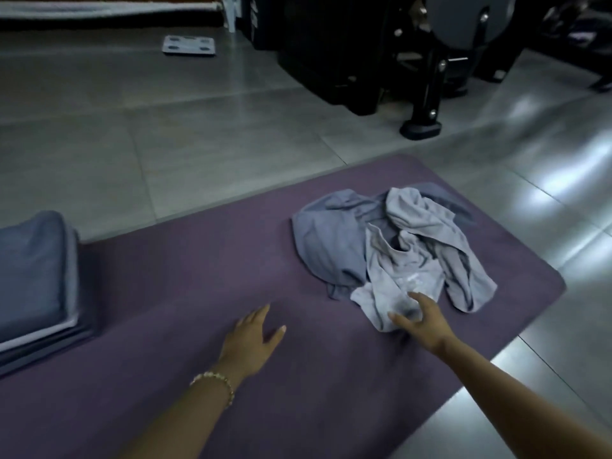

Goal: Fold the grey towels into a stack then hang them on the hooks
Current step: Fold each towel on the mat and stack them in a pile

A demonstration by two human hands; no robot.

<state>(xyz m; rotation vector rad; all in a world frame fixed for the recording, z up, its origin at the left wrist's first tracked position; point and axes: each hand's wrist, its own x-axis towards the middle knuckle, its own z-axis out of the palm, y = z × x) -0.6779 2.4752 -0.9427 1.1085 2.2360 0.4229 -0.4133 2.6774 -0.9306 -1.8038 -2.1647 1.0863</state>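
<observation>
A crumpled heap of grey towels lies on the right part of a purple mat [205, 266]: a light grey towel [410, 260] on top of a darker blue-grey towel [328, 240]. My right hand [420, 318] reaches to the near edge of the light towel, with spread fingers touching the cloth. My left hand [253, 337] hovers flat over the mat to the left of the heap, fingers straight, holding nothing. A stack of folded grey towels [33, 279] sits at the mat's left edge. No hooks are in view.
Grey floor tiles [165, 127] surround the mat. A black exercise machine [420, 61] stands beyond the heap, its foot close to the mat's far edge. A bathroom scale [188, 45] lies on the floor at the back left.
</observation>
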